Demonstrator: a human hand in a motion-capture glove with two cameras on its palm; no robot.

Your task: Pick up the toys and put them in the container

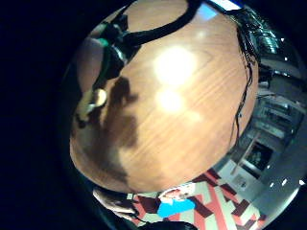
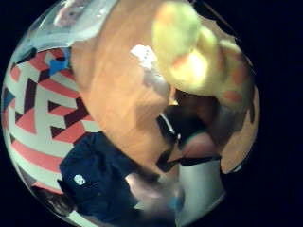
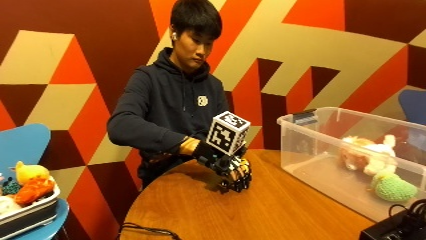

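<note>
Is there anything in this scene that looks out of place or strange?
Nothing stands out. The clear container sits upright on the round table with soft toys inside. The gloved right hand rests on the table near a yellow and orange toy. Nothing is spilled or broken.

Warm indoor lighting from overhead. Two bright glare patches sit on the wooden table [image 1: 192, 124] in the little-finger palm view, with the right hand [image 3: 229, 172] casting a dark shadow beside them. Both palm views bend strongly toward their rims. In the thumb-side view, the yellow plush toy [image 2: 199, 52] is overexposed and out of focus. Outside view evenly lit, moderately soft throughout.
</note>
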